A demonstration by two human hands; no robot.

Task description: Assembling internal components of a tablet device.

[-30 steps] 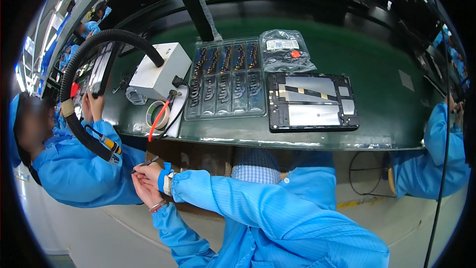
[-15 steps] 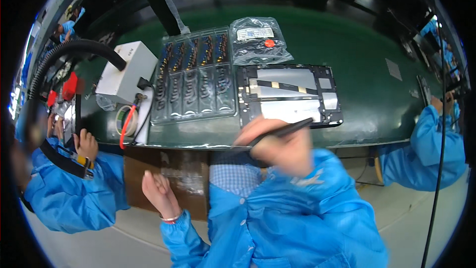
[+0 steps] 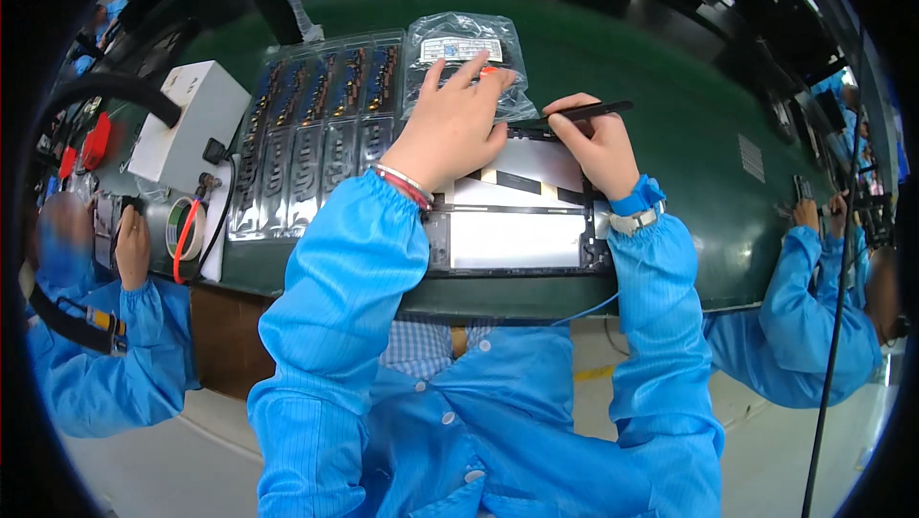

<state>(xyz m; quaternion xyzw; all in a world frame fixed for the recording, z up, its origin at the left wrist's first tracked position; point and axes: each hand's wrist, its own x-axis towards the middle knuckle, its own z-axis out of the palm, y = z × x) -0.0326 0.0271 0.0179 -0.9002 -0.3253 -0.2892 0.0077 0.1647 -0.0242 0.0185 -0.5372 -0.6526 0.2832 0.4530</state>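
Note:
An opened tablet with silver plates and a black frame lies on the bench in front of me. My left hand reaches over its far left part, fingers spread, with the fingertips over a clear plastic bag; whether they touch the bag I cannot tell. At the tablet's far right side, my right hand pinches slim black tweezers. Their narrow end points left, by the tablet's far edge. The left hand hides the tablet's far left corner.
Left of the tablet is a clear tray of small parts with coloured dots. Beyond it stand a white box with a black hose and a tape roll. Co-workers in blue sit on both sides. A thin black cable hangs at right.
My left hand has risen from below the bench edge to above the tablet and bag. The right hand has carried the tweezers forward to the tablet's far edge. The view has shifted.

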